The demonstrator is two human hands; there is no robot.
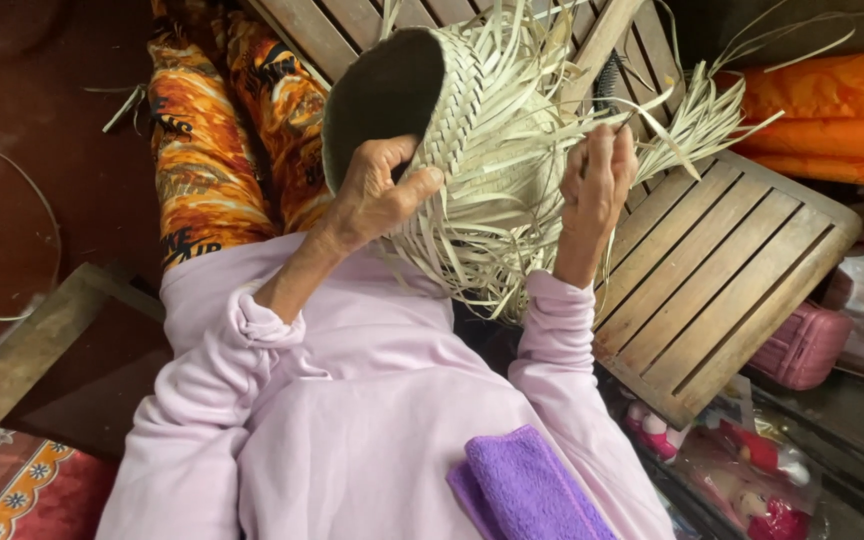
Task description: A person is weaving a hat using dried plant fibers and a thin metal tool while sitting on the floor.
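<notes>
A half-woven basket [472,110] of pale flat straw strips sits in front of me, its dark opening turned up and left. My left hand [377,195] grips the basket's rim, thumb on the outside weave and fingers inside the opening. My right hand [600,180] is closed on a bunch of loose straw strips [697,125] that fan out from the basket's right side. Many unwoven strip ends hang down below the basket. I wear a lilac long-sleeved top.
A slatted wooden bench [722,260] lies under the basket. My legs in orange patterned trousers [207,150] stretch to the upper left. A purple cloth [527,490] rests on my lap. Orange fabric [832,115] is at right, a pink case [802,345] and packaged toys lower right.
</notes>
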